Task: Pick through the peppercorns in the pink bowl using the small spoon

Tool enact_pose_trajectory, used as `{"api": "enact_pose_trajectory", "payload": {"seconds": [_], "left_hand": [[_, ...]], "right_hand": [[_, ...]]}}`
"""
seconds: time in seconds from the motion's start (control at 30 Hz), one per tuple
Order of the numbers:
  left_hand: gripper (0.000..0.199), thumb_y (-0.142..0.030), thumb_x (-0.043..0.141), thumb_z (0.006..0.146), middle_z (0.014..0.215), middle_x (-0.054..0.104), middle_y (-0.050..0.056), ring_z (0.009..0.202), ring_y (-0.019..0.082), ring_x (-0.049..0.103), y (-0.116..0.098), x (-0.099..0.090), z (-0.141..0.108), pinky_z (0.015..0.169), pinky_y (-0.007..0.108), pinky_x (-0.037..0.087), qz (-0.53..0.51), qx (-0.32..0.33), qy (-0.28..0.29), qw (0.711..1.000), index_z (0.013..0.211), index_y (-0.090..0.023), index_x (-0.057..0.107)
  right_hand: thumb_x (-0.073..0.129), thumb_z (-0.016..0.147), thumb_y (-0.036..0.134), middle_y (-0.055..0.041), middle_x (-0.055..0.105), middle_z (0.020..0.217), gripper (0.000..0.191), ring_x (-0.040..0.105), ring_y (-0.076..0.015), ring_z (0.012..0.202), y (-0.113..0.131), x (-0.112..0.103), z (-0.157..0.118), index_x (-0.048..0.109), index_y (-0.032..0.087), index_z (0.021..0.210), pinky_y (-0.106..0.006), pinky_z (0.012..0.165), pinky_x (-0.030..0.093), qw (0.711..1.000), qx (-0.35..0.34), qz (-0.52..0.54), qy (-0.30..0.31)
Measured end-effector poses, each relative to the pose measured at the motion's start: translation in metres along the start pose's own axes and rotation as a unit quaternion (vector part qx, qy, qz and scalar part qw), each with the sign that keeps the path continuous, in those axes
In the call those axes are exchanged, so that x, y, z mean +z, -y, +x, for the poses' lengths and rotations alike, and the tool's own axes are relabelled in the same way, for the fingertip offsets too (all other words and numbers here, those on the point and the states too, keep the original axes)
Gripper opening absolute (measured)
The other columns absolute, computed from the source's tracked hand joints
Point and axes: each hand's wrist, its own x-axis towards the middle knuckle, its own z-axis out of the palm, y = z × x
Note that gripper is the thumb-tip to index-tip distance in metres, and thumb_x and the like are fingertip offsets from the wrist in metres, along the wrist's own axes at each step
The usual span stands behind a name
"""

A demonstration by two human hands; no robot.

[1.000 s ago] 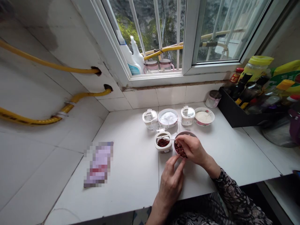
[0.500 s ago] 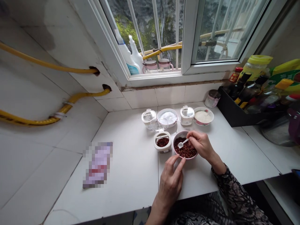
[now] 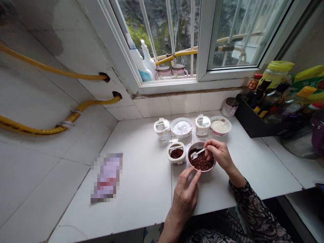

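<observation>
A white bowl with a pink rim [image 3: 215, 163] holds dark reddish-brown dried grains that look like Sichuan peppercorns [image 3: 204, 162]. My left hand [image 3: 185, 190] has its fingertips at the near rim, holding the bowl there. Between the thumb and fingers of my right hand [image 3: 219, 154] is a small white plastic spoon [image 3: 194, 155], its scoop above the grains. A few dark bits seem to lie in the scoop. Just left of the bowl stands a seasoning jar [image 3: 176, 158] with its clear lid flipped up and the same dark grains inside.
Behind are two white-lidded jars [image 3: 162, 125] [image 3: 202, 125], a bowl of white crystals [image 3: 181, 125] and a flowered bowl of pale powder [image 3: 220, 126]. A black rack [image 3: 249, 123] of bottles stands right. A blurred purple packet [image 3: 108, 179] lies left. The window sill holds spray bottles [image 3: 144, 65].
My right hand has lifted and shifted slightly, so the spoon sits a little higher and further left over the grains. My left hand stays at the bowl's rim.
</observation>
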Motion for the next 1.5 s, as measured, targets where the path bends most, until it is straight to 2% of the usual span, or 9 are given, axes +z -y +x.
{"api": "enact_pose_trajectory", "payload": {"seconds": [0.27, 0.43, 0.5, 0.6, 0.67, 0.87, 1.0, 1.17, 1.5], "left_hand": [[0.058, 0.006, 0.044, 0.088, 0.129, 0.054, 0.014, 0.125, 0.023, 0.053, 0.000, 0.000, -0.001, 0.102, 0.038, 0.053, -0.001, -0.002, 0.007, 1.000, 0.140, -0.019, 0.051], [0.060, 0.004, 0.043, 0.088, 0.128, 0.055, 0.014, 0.123, 0.023, 0.055, 0.000, -0.001, 0.000, 0.100, 0.038, 0.054, 0.004, 0.004, 0.006, 1.000, 0.143, -0.020, 0.049], [0.060, 0.004, 0.043, 0.089, 0.127, 0.056, 0.014, 0.122, 0.023, 0.056, 0.000, 0.000, 0.000, 0.099, 0.038, 0.055, 0.006, 0.004, 0.001, 1.000, 0.144, -0.021, 0.048], [0.059, 0.004, 0.044, 0.088, 0.126, 0.056, 0.015, 0.122, 0.024, 0.056, 0.001, 0.000, 0.000, 0.099, 0.038, 0.055, 0.004, 0.002, -0.006, 1.000, 0.142, -0.019, 0.050], [0.058, 0.004, 0.044, 0.088, 0.127, 0.055, 0.015, 0.123, 0.024, 0.055, 0.000, 0.001, -0.001, 0.100, 0.038, 0.055, 0.001, 0.002, -0.004, 1.000, 0.141, -0.019, 0.051], [0.059, 0.003, 0.043, 0.090, 0.127, 0.056, 0.014, 0.122, 0.023, 0.056, 0.000, 0.000, 0.000, 0.098, 0.039, 0.056, 0.005, 0.000, 0.001, 1.000, 0.143, -0.022, 0.049], [0.056, 0.004, 0.044, 0.090, 0.128, 0.055, 0.014, 0.124, 0.023, 0.055, 0.000, 0.000, 0.000, 0.100, 0.038, 0.054, 0.005, 0.000, 0.005, 1.000, 0.140, -0.019, 0.051], [0.056, 0.006, 0.045, 0.088, 0.130, 0.053, 0.015, 0.126, 0.023, 0.052, 0.001, 0.001, -0.001, 0.103, 0.038, 0.053, -0.003, 0.004, 0.006, 1.000, 0.139, -0.016, 0.052], [0.057, 0.003, 0.044, 0.090, 0.127, 0.056, 0.014, 0.123, 0.023, 0.056, 0.000, 0.000, -0.001, 0.099, 0.039, 0.055, 0.004, -0.001, 0.001, 1.000, 0.142, -0.020, 0.050]], "right_hand": [[0.063, 0.081, 0.033, 0.0015, 0.065, 0.056, 0.016, 0.057, -0.0116, 0.041, 0.004, 0.003, 0.000, 0.063, 0.018, 0.078, -0.023, 0.044, 0.049, 0.999, -0.034, 0.037, -0.001], [0.053, 0.095, 0.029, -0.0020, 0.070, 0.072, 0.013, 0.066, -0.0145, 0.058, 0.003, 0.019, -0.005, 0.062, 0.020, 0.095, -0.027, 0.060, 0.056, 0.986, -0.161, -0.050, 0.000], [0.049, 0.097, 0.022, -0.0043, 0.072, 0.078, 0.014, 0.068, -0.0163, 0.067, 0.001, 0.026, -0.007, 0.062, 0.020, 0.098, -0.029, 0.067, 0.056, 0.956, -0.257, -0.144, 0.020], [0.046, 0.095, 0.013, -0.0077, 0.074, 0.088, 0.019, 0.069, -0.0191, 0.077, 0.000, 0.030, -0.009, 0.063, 0.020, 0.100, -0.032, 0.071, 0.055, 0.882, -0.397, -0.247, 0.064], [0.045, 0.095, 0.010, -0.0072, 0.074, 0.087, 0.020, 0.069, -0.0188, 0.076, 0.001, 0.027, -0.010, 0.062, 0.020, 0.101, -0.031, 0.068, 0.054, 0.868, -0.422, -0.254, 0.061], [0.048, 0.093, 0.016, 0.0021, 0.062, 0.061, 0.015, 0.059, -0.0137, 0.053, 0.000, 0.005, -0.007, 0.062, 0.020, 0.088, -0.025, 0.055, 0.048, 0.939, -0.258, -0.225, -0.030], [0.047, 0.088, 0.015, 0.0017, 0.060, 0.059, 0.018, 0.057, -0.0145, 0.054, -0.006, -0.001, -0.003, 0.061, 0.021, 0.080, -0.025, 0.055, 0.044, 0.946, -0.191, -0.263, -0.001], [0.045, 0.086, 0.015, 0.0021, 0.061, 0.058, 0.019, 0.057, -0.0144, 0.054, -0.010, 0.006, -0.003, 0.061, 0.021, 0.078, -0.025, 0.055, 0.043, 0.958, -0.152, -0.239, 0.044], [0.050, 0.083, 0.022, 0.0029, 0.060, 0.055, 0.013, 0.055, -0.0130, 0.047, -0.004, 0.002, -0.003, 0.062, 0.020, 0.078, -0.024, 0.050, 0.045, 0.986, -0.083, -0.142, -0.001]]}}
